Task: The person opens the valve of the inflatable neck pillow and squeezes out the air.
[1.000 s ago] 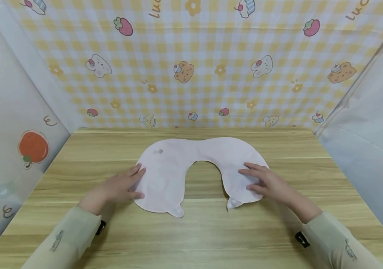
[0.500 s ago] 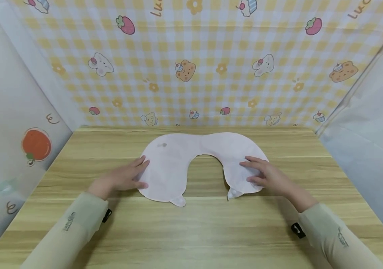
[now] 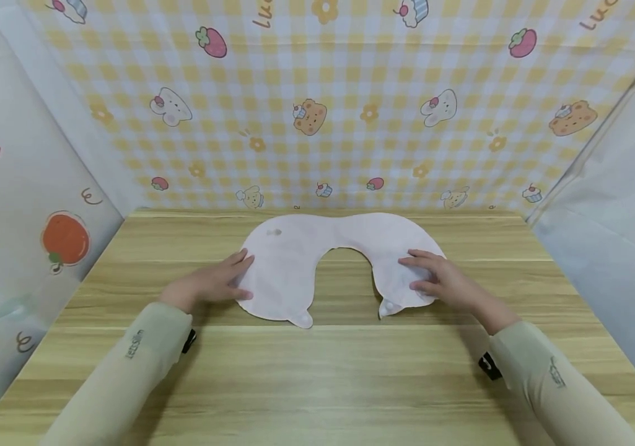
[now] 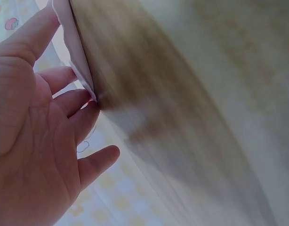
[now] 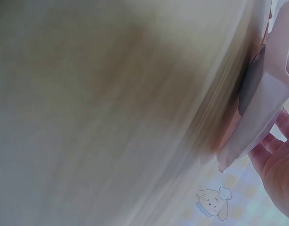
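Note:
A flat, pale pink U-shaped neck pillow [image 3: 284,272] lies on the table with its opening toward me. Its upper left part carries a small clear valve [image 3: 277,232], and a snap tab [image 3: 302,318] sticks out from the left end. Along the pillow's left outer edge, my left hand [image 3: 218,279] touches it with thumb and fingers spread. My right hand [image 3: 445,279] rests on the right arm of the pillow, fingers extended over its surface. In the right wrist view, the end of the pillow [image 5: 262,113] lifts somewhat and a grey underside shows.
The wood-grain table [image 3: 339,384] extends in front of the pillow. A yellow checked cloth [image 3: 339,155] with cartoon prints rises at the table's back edge, close behind the pillow. White sheets [image 3: 618,248] stand at both sides.
Both hands and the pillow have slid away from me, toward the back cloth, and slightly right at the left side. The hands keep the same hold; the head view has shifted a little.

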`<state>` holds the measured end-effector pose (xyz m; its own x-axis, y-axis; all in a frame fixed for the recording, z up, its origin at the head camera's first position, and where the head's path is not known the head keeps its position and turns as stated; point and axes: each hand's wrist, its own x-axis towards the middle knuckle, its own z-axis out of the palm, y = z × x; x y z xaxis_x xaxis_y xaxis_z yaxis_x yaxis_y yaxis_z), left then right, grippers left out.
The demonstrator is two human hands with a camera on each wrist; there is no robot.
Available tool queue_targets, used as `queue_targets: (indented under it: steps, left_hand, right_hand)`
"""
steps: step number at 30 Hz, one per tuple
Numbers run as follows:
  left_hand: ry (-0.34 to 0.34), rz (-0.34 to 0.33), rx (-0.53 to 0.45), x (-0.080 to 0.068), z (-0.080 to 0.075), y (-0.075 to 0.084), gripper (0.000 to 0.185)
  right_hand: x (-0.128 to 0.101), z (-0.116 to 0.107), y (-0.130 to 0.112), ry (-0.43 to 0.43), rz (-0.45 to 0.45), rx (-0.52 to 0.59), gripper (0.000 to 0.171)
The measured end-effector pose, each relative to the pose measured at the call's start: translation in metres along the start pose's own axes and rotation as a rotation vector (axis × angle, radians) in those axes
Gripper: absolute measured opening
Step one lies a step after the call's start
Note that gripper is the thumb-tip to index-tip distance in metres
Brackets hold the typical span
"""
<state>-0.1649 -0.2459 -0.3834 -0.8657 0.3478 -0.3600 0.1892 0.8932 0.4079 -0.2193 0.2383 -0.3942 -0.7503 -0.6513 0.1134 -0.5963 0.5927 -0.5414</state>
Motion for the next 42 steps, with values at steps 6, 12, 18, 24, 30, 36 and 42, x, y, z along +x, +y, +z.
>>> queue_targets:
  steps: [6,12,18,24,30,36,42]
  left_hand:
    - [-0.008,-0.018,-0.033,0.005,-0.004,-0.002,0.092]
    - [0.005,-0.025,0.005,0.000,-0.002,-0.001,0.090]
    - [0.045,0.049,0.130,-0.016,0.010,0.007,0.074]
    - [0.054,0.085,0.161,-0.037,0.021,0.022,0.068]
    - [0.088,0.092,0.155,-0.056,0.026,0.028,0.066]
    - [0.099,0.085,0.139,-0.063,0.028,0.028,0.067]
    - [0.118,0.099,0.146,-0.067,0.032,0.027,0.067]
  right_hand:
    - [0.004,0.000,0.003,-0.006,0.013,-0.002,0.048]
    - [0.002,0.000,0.000,-0.018,-0.019,-0.043,0.053]
    - [-0.007,0.003,-0.014,-0.055,-0.091,-0.298,0.050]
    - [-0.013,0.005,-0.029,-0.098,-0.032,-0.398,0.046]
    - [-0.009,0.004,-0.030,-0.121,0.052,-0.368,0.064]
    - [0.021,0.002,-0.028,-0.066,0.050,-0.333,0.057]
    - [0.040,0.008,-0.026,-0.123,0.102,-0.351,0.058]
